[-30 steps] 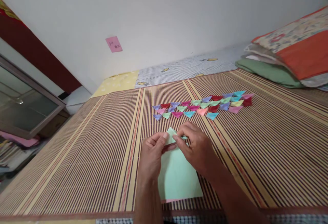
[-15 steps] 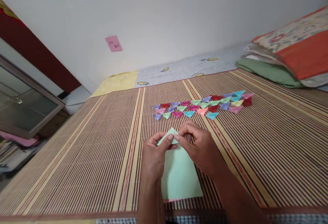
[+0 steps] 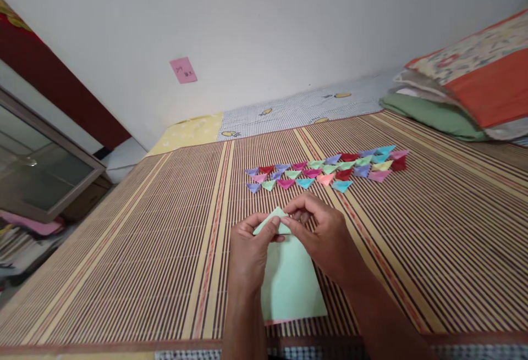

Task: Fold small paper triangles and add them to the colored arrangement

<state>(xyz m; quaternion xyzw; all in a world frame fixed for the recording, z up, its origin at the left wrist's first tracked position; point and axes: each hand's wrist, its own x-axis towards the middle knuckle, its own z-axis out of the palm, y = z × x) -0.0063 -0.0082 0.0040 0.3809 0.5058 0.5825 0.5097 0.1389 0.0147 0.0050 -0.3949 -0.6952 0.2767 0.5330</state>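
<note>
Between my two hands is a small pale green folded paper [image 3: 279, 213], its pointed tip facing away from me. My left hand [image 3: 252, 244] pinches it from the left, thumb on top. The thumb and forefinger of my right hand [image 3: 319, 233] press on its right side. Below the hands a pale green sheet of paper [image 3: 295, 288] lies flat on the striped mat, with a thin pink edge showing under its near side. Beyond the hands, several small folded paper triangles [image 3: 305, 183] in many colours lie in rows.
The striped bamboo mat [image 3: 173, 250] covers the bed. A stack of folded bedding [image 3: 474, 90] sits at the back right. A pink note [image 3: 183, 70] is stuck on the white wall. At the left stand a glass-fronted cabinet [image 3: 45, 162] and some books [image 3: 25, 247].
Both hands keep hold of the folded paper in nearly the same place. The right hand's fingers have shifted slightly to the left behind the tip.
</note>
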